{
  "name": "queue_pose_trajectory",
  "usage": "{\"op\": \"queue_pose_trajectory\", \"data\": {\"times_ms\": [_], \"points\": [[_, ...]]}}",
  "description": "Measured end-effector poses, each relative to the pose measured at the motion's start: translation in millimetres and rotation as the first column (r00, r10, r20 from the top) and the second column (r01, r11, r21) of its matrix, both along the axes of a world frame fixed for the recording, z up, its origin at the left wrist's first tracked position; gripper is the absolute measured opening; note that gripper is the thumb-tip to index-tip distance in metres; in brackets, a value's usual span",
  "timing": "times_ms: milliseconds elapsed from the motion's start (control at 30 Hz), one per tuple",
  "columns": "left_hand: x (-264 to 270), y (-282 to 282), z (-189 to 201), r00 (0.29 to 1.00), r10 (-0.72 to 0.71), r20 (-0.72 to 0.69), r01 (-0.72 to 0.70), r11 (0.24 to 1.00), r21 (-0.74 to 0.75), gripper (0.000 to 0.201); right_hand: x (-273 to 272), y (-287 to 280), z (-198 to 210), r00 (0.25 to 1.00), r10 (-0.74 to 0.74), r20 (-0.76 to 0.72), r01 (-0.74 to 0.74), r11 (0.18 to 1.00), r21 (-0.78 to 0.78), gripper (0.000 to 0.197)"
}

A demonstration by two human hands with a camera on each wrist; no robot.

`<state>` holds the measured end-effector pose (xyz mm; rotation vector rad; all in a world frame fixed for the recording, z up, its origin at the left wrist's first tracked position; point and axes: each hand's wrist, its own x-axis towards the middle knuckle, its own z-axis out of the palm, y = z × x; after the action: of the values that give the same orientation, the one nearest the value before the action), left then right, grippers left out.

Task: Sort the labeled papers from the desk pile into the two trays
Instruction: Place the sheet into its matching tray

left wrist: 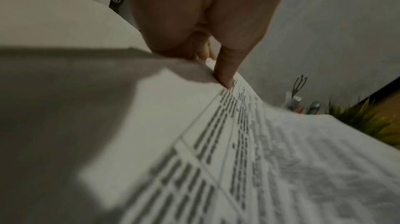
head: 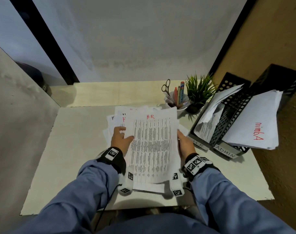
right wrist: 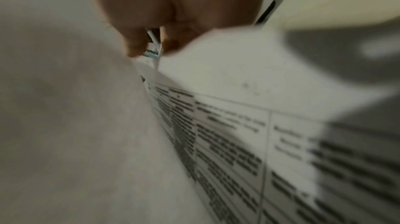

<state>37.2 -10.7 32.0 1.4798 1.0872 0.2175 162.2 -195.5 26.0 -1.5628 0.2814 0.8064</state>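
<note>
The left hand (head: 121, 138) is pinching the left edge of the sheet (head: 152, 146) marked HR, thumb on top, likely to free it from the pile (head: 116, 119) spreading beyond its fingers. The right hand (head: 186, 144) is gripping the opposite edge, its fingers hidden underneath. To its right is waiting the HR tray (head: 200, 144), then the Admin tray (head: 225, 152); the print is blurring.

The sheet (head: 152, 146) I hold hides most of the pile (head: 116, 119) beneath it; only red letter-tops peep past its far edge, too cut off to read. My right hand (head: 186, 144) curls behind the sheet's edge, so its fingertips are out of sight. The printed table on the sheet is too smeared to read in either wrist view. My left hand (left wrist: 205, 22) is cut off by the top edge of its wrist view.
</note>
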Motion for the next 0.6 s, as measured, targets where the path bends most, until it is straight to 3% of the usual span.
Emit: {"op": "queue_pose_trajectory", "data": {"times_ms": [67, 100, 200, 300, 433, 600], "points": [[4.4, -0.8, 13.4, 0.994, 0.03, 0.108, -0.028, 0.999, -0.018, 0.049, 1.3, 4.9, 13.2, 0.999, 0.012, -0.029, -0.01, 0.997, 0.076, 0.062], [7.6, -2.1, 21.5, 0.982, 0.059, 0.177, -0.054, 0.998, -0.031, 0.05, 2.3, 7.6, 20.8, 0.999, 0.033, 0.021, -0.035, 0.995, 0.094, 0.066], [15.8, -5.2, 51.7, 0.925, 0.102, 0.367, -0.106, 0.994, -0.011, 0.041, 2.1, 13.0, 55.0, 0.947, 0.127, 0.294, -0.152, 0.986, 0.064, 0.03], [18.1, -3.4, 75.4, 0.899, 0.039, 0.436, -0.117, 0.981, 0.152, 0.032, 2.1, 17.3, 83.1, 0.858, 0.157, 0.489, -0.21, 0.976, 0.054, 0.027], [11.8, -0.8, 67.4, 0.913, 0.102, 0.395, -0.153, 0.983, 0.099, 0.032, -10.3, 16.2, 91.8, 0.848, 0.144, 0.51, -0.218, 0.972, 0.089, 0.028], [4.3, -12.0, 34.3, 0.981, -0.011, 0.194, -0.001, 0.998, 0.059, 0.019, -34.0, 14.3, 56.1, 0.913, 0.252, 0.319, -0.221, 0.966, -0.131, 0.019]]}}
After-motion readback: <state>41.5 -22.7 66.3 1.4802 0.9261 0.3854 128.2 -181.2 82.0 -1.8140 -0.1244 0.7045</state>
